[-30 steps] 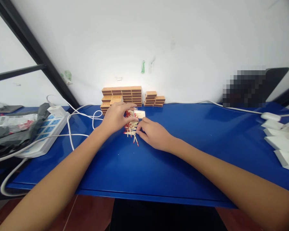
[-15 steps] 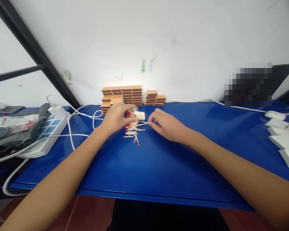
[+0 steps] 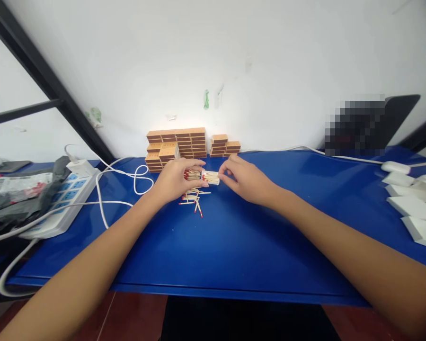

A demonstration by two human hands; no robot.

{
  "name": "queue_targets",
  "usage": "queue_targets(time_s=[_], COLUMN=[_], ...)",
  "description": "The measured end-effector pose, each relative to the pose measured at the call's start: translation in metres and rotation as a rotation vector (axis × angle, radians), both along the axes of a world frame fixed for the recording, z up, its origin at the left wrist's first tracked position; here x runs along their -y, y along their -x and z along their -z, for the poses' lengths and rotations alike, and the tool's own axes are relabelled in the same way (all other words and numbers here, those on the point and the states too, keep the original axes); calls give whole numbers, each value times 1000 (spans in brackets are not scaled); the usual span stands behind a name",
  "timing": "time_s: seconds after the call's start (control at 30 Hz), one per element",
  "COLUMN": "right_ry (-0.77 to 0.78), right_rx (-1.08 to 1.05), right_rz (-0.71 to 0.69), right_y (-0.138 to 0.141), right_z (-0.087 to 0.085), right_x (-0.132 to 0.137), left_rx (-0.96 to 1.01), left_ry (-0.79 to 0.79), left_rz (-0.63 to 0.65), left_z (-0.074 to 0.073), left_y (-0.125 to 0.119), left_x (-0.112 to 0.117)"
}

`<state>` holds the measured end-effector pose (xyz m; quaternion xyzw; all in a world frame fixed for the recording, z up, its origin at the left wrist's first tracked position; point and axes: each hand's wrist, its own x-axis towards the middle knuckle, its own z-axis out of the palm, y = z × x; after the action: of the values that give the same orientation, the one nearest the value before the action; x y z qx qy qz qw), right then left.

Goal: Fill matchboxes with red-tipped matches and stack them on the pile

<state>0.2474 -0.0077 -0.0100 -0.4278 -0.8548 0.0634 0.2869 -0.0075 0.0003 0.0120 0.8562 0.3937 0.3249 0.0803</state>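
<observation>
My left hand grips a small white matchbox tray between thumb and fingers. Red-tipped matches lie inside the tray. Beneath and beside that hand a loose pile of matches is spread on the blue table, partly covered by the fingers. At the tray's right end my right hand is closed in a pinch, its fingertips on the end of a match over the tray. Behind both hands stand stacked matchboxes, brown with dark sides, and a smaller stack of matchboxes to their right.
A power strip with white cables lies on the left, beside grey plastic packaging. Several white trays sit at the right edge of the blue table. A white wall rises behind.
My right hand has brought a match from the pile up to the tray's right end. The left hand has shifted the tray slightly right and nearer. The view has moved a little.
</observation>
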Motion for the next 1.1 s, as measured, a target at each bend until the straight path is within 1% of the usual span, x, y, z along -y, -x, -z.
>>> queue_targets(time_s=[0.13, 0.37, 0.5, 0.6, 0.77, 0.97, 1.1], right_ry=[0, -29, -29, -31, -73, -87, -95], right_rx=[59, -5, 16, 44, 102, 166, 173], right_rz=[-13, -44, -55, -21, 40, -25, 38], right_y=[2, 5, 6, 7, 10, 10, 13], right_z=[-1, -2, 1, 2, 0, -5, -8], right_x=[4, 9, 9, 9, 12, 14, 17], left_rx=[-8, 6, -1, -3, -16, -34, -47], left_ry=[-14, -26, -30, -21, -19, -29, -34], left_rz=[21, 84, 132, 156, 157, 142, 153], left_z=[-2, -3, 0, 3, 4, 2, 3], left_y=[-2, -5, -7, -9, -10, -10, -10], left_x=[3, 7, 8, 7, 8, 9, 8])
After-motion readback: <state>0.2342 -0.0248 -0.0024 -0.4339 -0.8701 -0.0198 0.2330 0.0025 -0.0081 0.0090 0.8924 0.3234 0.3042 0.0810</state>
